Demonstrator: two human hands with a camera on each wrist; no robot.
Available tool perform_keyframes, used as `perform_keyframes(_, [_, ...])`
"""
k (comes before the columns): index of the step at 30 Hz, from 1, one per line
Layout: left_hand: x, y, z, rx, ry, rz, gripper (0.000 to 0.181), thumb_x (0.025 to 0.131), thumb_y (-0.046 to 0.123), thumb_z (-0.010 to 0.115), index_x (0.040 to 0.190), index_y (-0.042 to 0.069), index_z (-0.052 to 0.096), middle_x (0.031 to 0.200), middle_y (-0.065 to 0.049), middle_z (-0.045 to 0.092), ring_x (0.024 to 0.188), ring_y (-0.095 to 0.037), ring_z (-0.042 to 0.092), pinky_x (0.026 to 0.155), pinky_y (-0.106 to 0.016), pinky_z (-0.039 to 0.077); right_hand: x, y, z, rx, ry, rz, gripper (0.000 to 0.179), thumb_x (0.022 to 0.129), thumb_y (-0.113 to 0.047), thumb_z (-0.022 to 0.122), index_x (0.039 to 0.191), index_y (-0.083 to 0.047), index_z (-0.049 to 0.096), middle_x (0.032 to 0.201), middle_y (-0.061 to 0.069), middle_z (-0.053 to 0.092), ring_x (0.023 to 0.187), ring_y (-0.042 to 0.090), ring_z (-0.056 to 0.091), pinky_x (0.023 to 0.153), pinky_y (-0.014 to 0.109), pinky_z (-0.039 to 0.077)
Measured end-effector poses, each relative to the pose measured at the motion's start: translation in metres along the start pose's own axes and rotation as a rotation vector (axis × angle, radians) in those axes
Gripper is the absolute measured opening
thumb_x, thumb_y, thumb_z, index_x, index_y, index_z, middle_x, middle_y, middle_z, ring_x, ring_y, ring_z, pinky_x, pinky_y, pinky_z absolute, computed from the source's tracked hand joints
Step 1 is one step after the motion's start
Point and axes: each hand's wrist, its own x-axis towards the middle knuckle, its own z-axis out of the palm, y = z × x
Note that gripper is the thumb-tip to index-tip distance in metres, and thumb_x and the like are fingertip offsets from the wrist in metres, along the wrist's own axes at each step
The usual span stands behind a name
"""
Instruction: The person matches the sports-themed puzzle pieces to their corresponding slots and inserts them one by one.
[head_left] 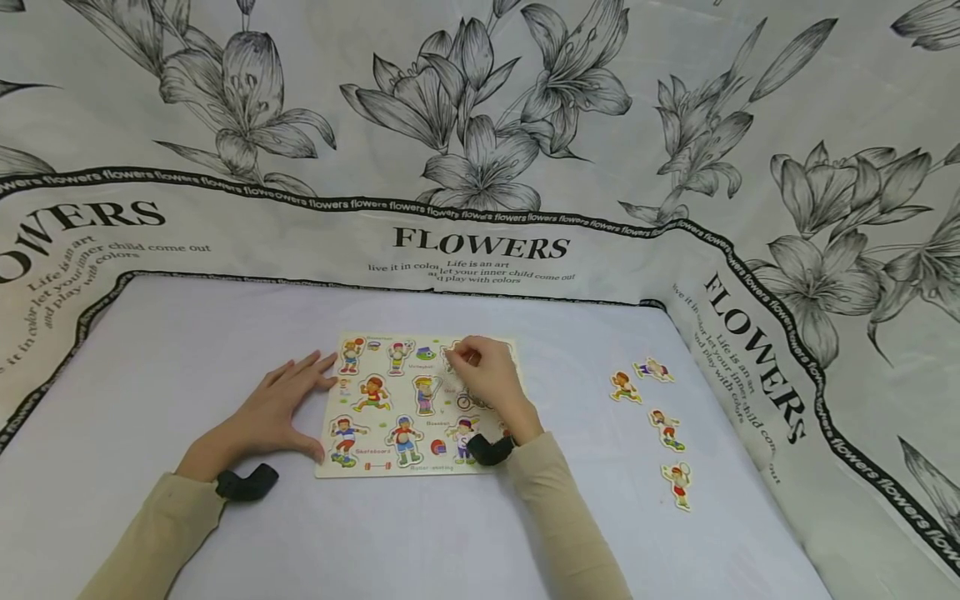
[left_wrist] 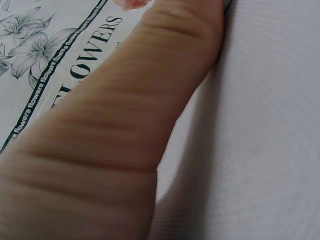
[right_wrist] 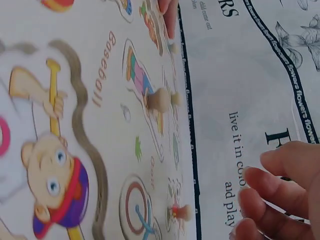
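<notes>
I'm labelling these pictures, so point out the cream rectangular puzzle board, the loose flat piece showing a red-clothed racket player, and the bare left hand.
Puzzle board [head_left: 401, 393], head view: bare surface.
Racket player piece [head_left: 680, 490], head view: figure's body.
Left hand [head_left: 281, 408], head view: its back.

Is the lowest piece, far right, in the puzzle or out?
Out: that piece lies on the white table, apart from the board.

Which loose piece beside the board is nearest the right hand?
The leftmost loose piece in the head view; the other three loose pieces all lie farther from the right hand.
</notes>
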Motion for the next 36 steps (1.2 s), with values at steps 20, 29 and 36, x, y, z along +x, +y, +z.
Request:
perform_keyframes(20, [0.000, 0.000, 0.000, -0.005, -0.001, -0.007, 0.124, 0.050, 0.077, 0.080, 0.145, 0.005, 0.047, 0.162, -0.010, 0.026, 0.150, -0.036, 0.014, 0.118, -0.058, 0.011, -0.009, 0.088, -0.066, 0.047, 0.528, 0.131, 0.019, 0.091, -0.014, 0.071, 0.077, 0.000, 0.071, 0.064, 0.011, 0.063, 0.053, 0.010, 0.049, 0.051, 0.017, 0.038])
perform_keyframes(29, [0.000, 0.000, -0.001, -0.013, -0.005, -0.009, 0.123, 0.050, 0.076, 0.080, 0.144, 0.005, 0.047, 0.162, -0.010, 0.026, 0.150, -0.037, 0.013, 0.118, -0.058, 0.010, -0.027, 0.120, -0.095, -0.013, 0.683, 0.263, 0.021, 0.091, -0.017, 0.071, 0.079, 0.001, 0.071, 0.066, 0.009, 0.062, 0.058, 0.008, 0.048, 0.056, 0.019, 0.038])
perform_keyframes(36, [0.000, 0.002, -0.002, -0.017, 0.001, -0.003, 0.120, 0.050, 0.075, 0.081, 0.143, 0.005, 0.048, 0.162, -0.011, 0.027, 0.149, -0.038, 0.014, 0.117, -0.059, 0.011, -0.044, 0.145, -0.115, -0.129, 0.782, 0.250, 0.017, 0.086, -0.009, 0.071, 0.078, 0.006, 0.072, 0.070, 0.019, 0.061, 0.061, 0.010, 0.041, 0.060, 0.028, 0.033])
